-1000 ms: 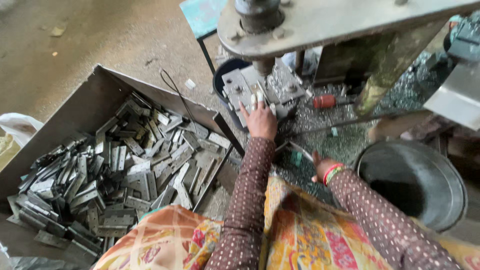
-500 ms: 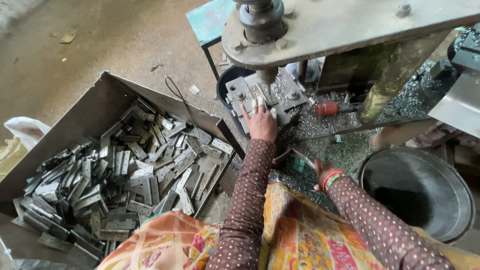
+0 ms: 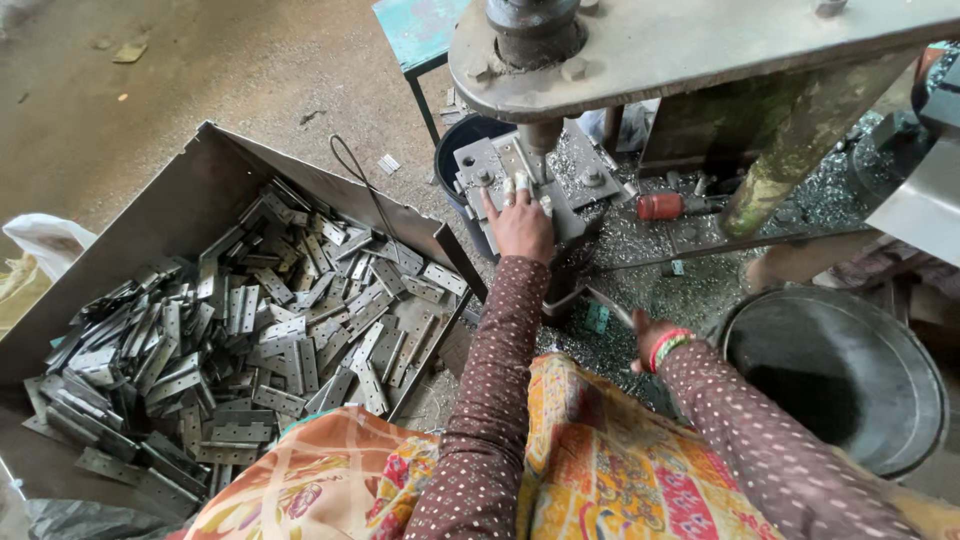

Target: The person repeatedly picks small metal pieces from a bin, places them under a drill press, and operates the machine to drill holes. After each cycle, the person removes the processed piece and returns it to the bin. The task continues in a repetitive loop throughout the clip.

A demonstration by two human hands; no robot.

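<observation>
The tray (image 3: 110,260) of hinges (image 3: 280,330) sits to my left. My left hand (image 3: 522,222) lies flat, fingers spread, on the press plate (image 3: 500,165) under the ram (image 3: 540,135), unmoved since before. My right hand (image 3: 648,338) stays low; I cannot tell its grip.

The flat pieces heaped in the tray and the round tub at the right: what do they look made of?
The flat pieces look like stamped sheet steel, probably plated: thin grey plates with punched holes and a dull shine. The tray looks like bare folded sheet metal. The round tub seems to be thin metal too, grey and matte with a rolled rim.
</observation>
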